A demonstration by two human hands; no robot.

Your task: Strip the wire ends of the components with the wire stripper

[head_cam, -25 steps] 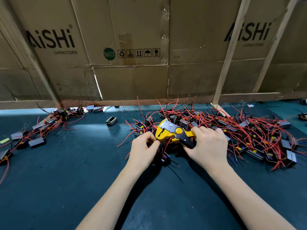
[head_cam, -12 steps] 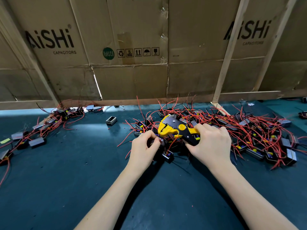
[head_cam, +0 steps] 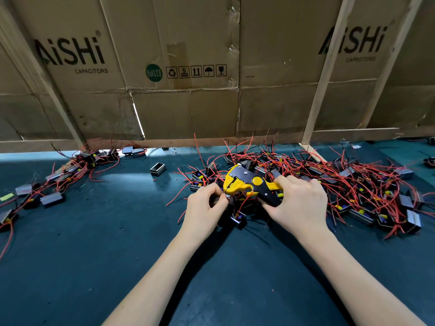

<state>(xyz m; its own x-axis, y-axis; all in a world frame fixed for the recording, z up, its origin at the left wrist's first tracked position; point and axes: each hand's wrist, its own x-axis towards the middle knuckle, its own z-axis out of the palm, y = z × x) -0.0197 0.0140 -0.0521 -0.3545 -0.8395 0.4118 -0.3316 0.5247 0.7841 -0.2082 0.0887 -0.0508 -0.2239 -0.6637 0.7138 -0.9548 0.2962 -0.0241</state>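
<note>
My right hand [head_cam: 299, 203] grips the handles of a yellow and black wire stripper [head_cam: 247, 184], whose jaws point left. My left hand [head_cam: 204, 208] pinches a thin dark wire right at the stripper's jaws. Below the two hands hangs a small black component [head_cam: 239, 220] with red and black wires. A big tangled pile of the same components with red wires [head_cam: 353, 184] lies to the right of and behind the stripper.
A smaller pile of components [head_cam: 47, 184] lies at the left on the dark green mat [head_cam: 94, 255]. One lone black housing [head_cam: 158, 168] sits between the piles. A cardboard wall [head_cam: 188, 90] on wooden battens closes off the back.
The stripper has tilted slightly and its jaws have come down towards my left fingers. My left hand has shifted a little while keeping its pinch on the wire.
</note>
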